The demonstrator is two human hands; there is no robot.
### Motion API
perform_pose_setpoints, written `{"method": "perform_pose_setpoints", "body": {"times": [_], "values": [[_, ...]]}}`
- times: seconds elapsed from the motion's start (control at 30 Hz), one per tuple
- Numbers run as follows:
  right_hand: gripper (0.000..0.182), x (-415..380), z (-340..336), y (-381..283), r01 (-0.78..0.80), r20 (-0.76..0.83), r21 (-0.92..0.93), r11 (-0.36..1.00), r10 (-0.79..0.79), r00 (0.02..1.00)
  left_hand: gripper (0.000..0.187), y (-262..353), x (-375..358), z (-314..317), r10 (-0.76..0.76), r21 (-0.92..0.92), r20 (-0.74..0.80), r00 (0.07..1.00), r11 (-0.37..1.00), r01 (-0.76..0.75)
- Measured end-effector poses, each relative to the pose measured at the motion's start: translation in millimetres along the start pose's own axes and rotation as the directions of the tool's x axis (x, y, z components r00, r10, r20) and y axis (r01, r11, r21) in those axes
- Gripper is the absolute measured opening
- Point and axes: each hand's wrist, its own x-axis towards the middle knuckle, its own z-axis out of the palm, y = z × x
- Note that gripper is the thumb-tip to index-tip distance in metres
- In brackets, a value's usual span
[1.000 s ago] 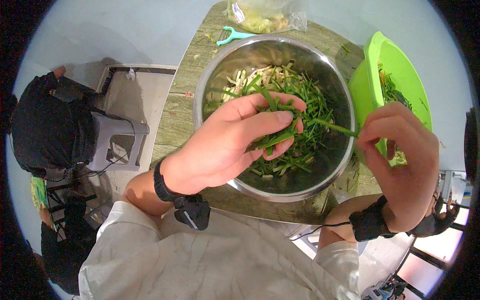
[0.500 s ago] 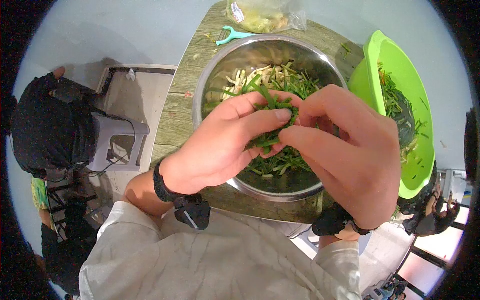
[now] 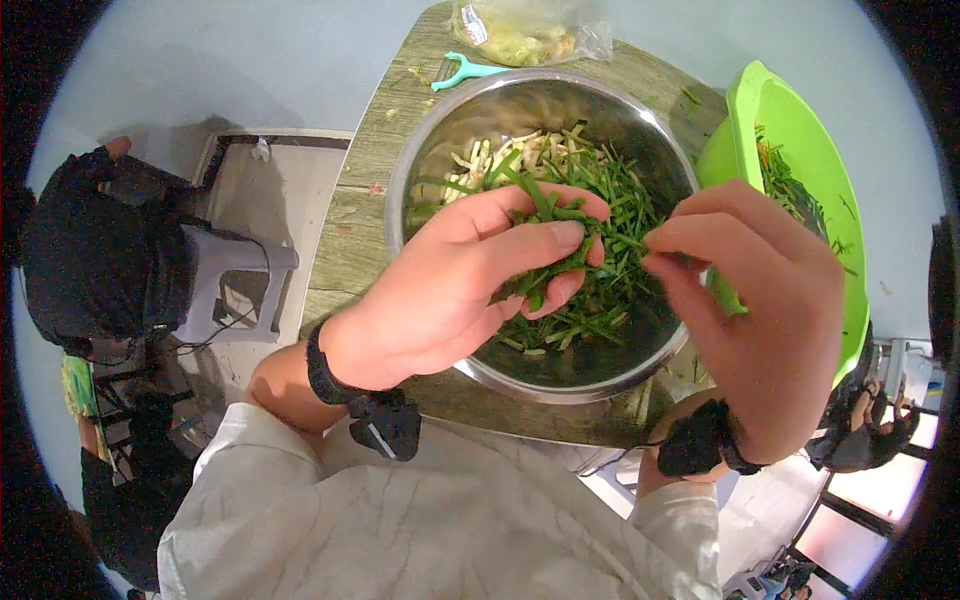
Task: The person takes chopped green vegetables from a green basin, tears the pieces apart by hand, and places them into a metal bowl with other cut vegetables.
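The left hand [image 3: 450,290] is cupped, palm up, fingers curled closed around a bunch, a black strap on its wrist. The right hand [image 3: 760,310] hovers just beside it, thumb and forefinger pinched together (its wrist strapped too)

light: bright, even | glare: steel bowl [image 3: 470,110] | edges: fisheye-warped, black vignette | focus: sharp

Left hand [image 3: 450,290] covers part of the greens [image 3: 600,290] in the steel bowl [image 3: 420,170]. Plastic bag [image 3: 530,30] behind the bowl is cut off at top edge.
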Motion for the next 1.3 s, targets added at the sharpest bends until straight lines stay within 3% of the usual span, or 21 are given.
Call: {"method": "perform_pose_setpoints", "body": {"times": [0.13, 0.37, 1.1, 1.3], "values": [[0.026, 7.4, 3.8, -12.1, 0.024, 0.04, 0.085, 0.996, -0.028, 0.999, 0.024, -3.7, 0.8, -0.2, 0.029, 0.033, -0.014, 0.999, 0.999, -0.029], [0.026, 10.0, 14.4, -12.3, -0.011, -0.006, 0.049, 0.999, 0.011, 1.0, 0.023, -6.8, 3.0, -2.0, 0.087, 0.104, 0.024, 0.996, 0.991, -0.089], [0.019, 3.7, 1.3, 1.7, -0.074, 0.017, 0.101, 0.992, 0.073, 0.997, 0.027, -4.2, 1.6, 0.6, 0.057, 0.062, 0.024, 0.998, 0.996, -0.059], [0.024, 11.0, 10.6, 1.6, 0.052, -0.037, 0.124, 0.991, -0.048, 0.998, 0.026, -3.5, 1.4, 3.0, 0.043, 0.082, 0.017, 0.999, 0.996, -0.044]]}}
